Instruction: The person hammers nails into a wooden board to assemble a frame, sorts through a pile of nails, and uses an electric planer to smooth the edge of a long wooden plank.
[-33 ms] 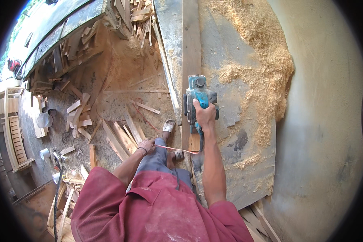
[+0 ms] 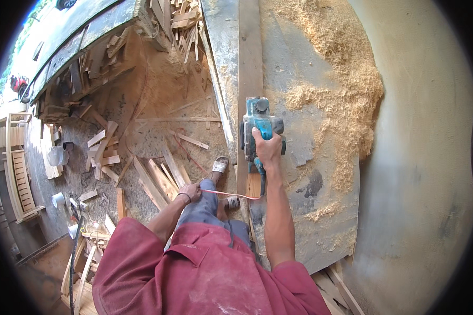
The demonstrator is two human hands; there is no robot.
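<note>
My right hand (image 2: 268, 148) is wrapped round the handle of a teal electric planer (image 2: 256, 107). The planer rests on a long wooden plank (image 2: 250, 63) lying lengthwise on the grey workbench (image 2: 294, 68). Behind the tool a short stretch of the plank shows pale, fresh wood; farther ahead its surface is greyish brown. A pinkish power cord (image 2: 228, 195) runs from the planer's rear across to my left hand (image 2: 193, 192). That hand is closed on the cord beside my left thigh, though its fingertips are mostly hidden.
Curly wood shavings (image 2: 347, 89) heap along the bench's right side, against a plain wall (image 2: 420, 131). On the floor to the left lie loose boards (image 2: 160, 178) and offcuts (image 2: 104, 144). A wooden bench frame (image 2: 21, 173) stands far left, and scrap wood (image 2: 184, 26) piles up ahead.
</note>
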